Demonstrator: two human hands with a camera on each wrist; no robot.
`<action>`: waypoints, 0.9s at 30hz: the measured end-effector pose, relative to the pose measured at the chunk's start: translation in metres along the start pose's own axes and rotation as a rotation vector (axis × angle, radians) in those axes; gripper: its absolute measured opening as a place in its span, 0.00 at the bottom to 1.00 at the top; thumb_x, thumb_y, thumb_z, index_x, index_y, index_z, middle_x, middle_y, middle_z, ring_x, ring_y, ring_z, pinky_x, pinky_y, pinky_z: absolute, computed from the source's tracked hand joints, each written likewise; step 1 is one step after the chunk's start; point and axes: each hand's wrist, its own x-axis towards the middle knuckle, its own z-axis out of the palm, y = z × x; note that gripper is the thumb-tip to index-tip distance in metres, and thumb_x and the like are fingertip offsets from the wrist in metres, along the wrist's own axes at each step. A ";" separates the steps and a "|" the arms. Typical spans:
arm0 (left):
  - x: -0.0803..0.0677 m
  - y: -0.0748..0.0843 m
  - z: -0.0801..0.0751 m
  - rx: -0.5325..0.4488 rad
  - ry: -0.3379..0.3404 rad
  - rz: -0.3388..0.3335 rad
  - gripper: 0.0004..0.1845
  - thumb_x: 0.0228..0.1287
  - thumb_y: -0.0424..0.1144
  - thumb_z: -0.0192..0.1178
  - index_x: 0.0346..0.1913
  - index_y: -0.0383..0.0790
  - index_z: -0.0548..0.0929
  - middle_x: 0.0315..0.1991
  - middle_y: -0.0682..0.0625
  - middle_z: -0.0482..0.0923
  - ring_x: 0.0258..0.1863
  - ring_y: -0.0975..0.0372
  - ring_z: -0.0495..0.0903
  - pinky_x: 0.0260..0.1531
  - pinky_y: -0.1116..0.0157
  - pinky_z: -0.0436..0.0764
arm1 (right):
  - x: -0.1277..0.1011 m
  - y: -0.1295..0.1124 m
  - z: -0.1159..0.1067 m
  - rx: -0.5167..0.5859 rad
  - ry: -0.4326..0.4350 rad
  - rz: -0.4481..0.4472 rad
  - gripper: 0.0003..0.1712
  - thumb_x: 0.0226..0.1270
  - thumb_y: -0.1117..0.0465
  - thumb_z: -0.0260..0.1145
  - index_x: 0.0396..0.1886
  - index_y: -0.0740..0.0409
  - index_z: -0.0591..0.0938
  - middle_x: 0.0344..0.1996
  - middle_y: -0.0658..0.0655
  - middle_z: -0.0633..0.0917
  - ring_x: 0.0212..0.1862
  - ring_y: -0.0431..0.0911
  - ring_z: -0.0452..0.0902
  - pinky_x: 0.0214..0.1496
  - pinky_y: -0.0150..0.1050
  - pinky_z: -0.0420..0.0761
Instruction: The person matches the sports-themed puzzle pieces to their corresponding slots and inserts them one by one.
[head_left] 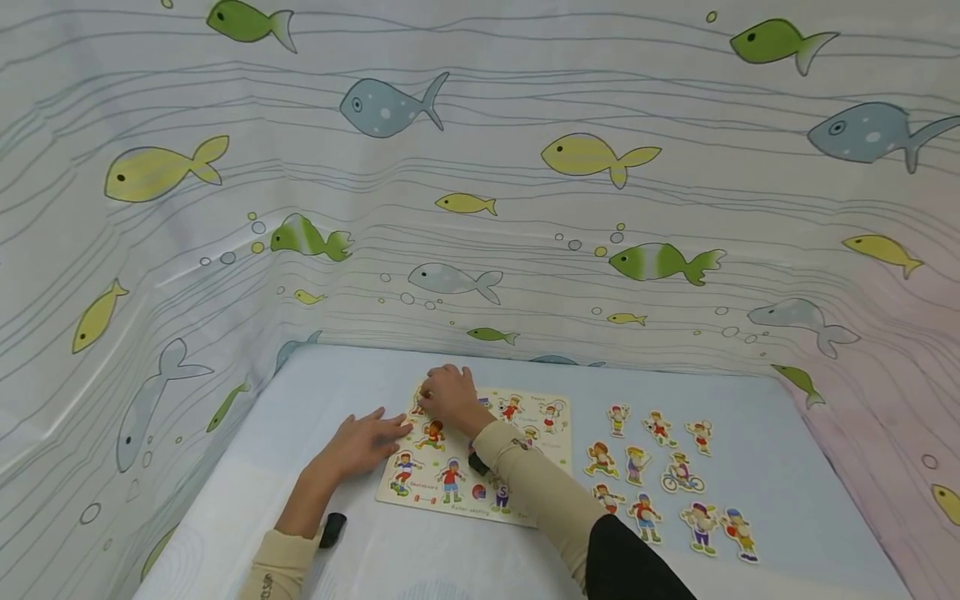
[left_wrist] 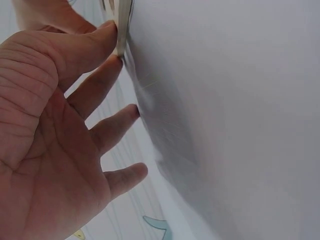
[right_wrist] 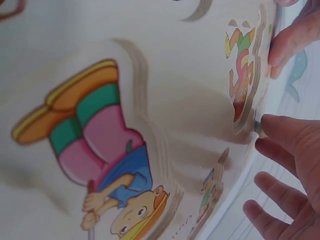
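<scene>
A wooden puzzle board [head_left: 557,450] with printed sports figures in cut recesses lies at the middle of the table. My left hand [head_left: 367,442] is at its left side with fingers extended. In the left wrist view the thumb and index fingertips touch the board's edge [left_wrist: 122,25], the other fingers spread. Over the board's upper left corner, my right hand [head_left: 452,400] has thumb and index fingertips together. Between them a thin sliver of a puzzle piece [right_wrist: 257,127] shows in the right wrist view, mostly hidden. Close to that wrist camera lies a recess with an upside-down figure [right_wrist: 112,135].
Several loose figure pieces lie right of the board, among them a cyclist [head_left: 682,473] and a ball carrier [head_left: 740,533]. Black devices sit at both wrists, one at the left cuff [head_left: 332,530]. A fish-patterned sheet [head_left: 525,225] rises behind the table [head_left: 345,562].
</scene>
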 end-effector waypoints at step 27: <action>0.001 -0.002 0.002 0.028 0.010 0.009 0.22 0.63 0.38 0.67 0.60 0.46 0.83 0.65 0.47 0.74 0.66 0.36 0.65 0.57 0.25 0.53 | -0.021 0.008 -0.034 -0.048 0.087 -0.108 0.16 0.67 0.44 0.67 0.50 0.43 0.88 0.65 0.49 0.76 0.70 0.48 0.63 0.70 0.56 0.62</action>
